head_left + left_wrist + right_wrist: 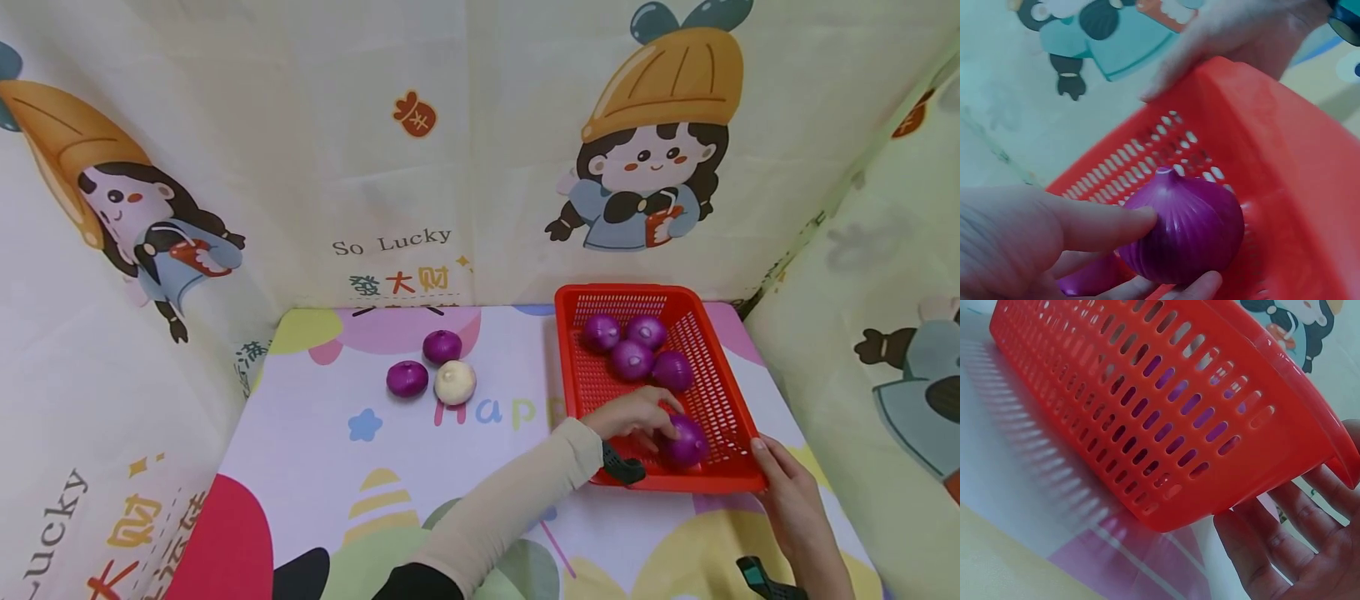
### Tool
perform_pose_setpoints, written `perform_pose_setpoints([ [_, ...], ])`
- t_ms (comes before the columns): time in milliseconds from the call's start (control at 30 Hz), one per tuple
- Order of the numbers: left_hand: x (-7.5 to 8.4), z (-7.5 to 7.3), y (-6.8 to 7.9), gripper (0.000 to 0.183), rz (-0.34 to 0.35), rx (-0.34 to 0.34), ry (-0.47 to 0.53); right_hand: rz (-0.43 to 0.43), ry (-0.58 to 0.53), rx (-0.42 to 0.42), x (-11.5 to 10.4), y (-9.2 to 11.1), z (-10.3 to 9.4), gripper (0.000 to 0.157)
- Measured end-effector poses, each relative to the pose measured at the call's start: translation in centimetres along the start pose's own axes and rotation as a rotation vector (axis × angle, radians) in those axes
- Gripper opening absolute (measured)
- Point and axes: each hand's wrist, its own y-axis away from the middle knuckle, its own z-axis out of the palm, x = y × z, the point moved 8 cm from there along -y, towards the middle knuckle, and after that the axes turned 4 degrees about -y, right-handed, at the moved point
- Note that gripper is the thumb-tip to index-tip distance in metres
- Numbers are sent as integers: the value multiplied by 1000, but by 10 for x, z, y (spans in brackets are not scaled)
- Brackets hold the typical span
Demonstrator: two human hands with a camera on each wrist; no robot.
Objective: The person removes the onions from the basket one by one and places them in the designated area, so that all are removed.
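My left hand [637,414] reaches into the red plastic basket [720,481] and holds a purple onion [686,442] at its front end. The left wrist view shows the thumb on that onion's side and fingers curved beneath it; its stem end points up. My right hand [795,483] grips the basket's front right corner, thumb on the rim and fingers below the lip, as the right wrist view shows. Farther back in the basket lie several more purple onions [631,360].
Left of the basket, two purple onions [407,379] and a whitish onion-shaped bulb [455,383] sit close together on the printed tablecloth [315,433]. Cloth walls with cartoon prints stand behind and on both sides.
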Motion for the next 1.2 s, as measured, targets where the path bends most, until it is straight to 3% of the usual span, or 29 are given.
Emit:
perform_pose_setpoints([
  [200,15,-20,8,32,43,-51,41,-5,2,3,0,-1,-1,13],
  [500,35,-59,39,34,161,-126,90,-5,-11,16,1,1,0,13],
  [867,34,-105,66,40,274,-64,51,10,21,23,1,-1,0,18],
  [1067,26,-146,82,42,297,8,74,-2,16,13,0,0,0,15],
  [1200,20,-175,94,40,275,78,89,0,28,22,1,1,0,19],
])
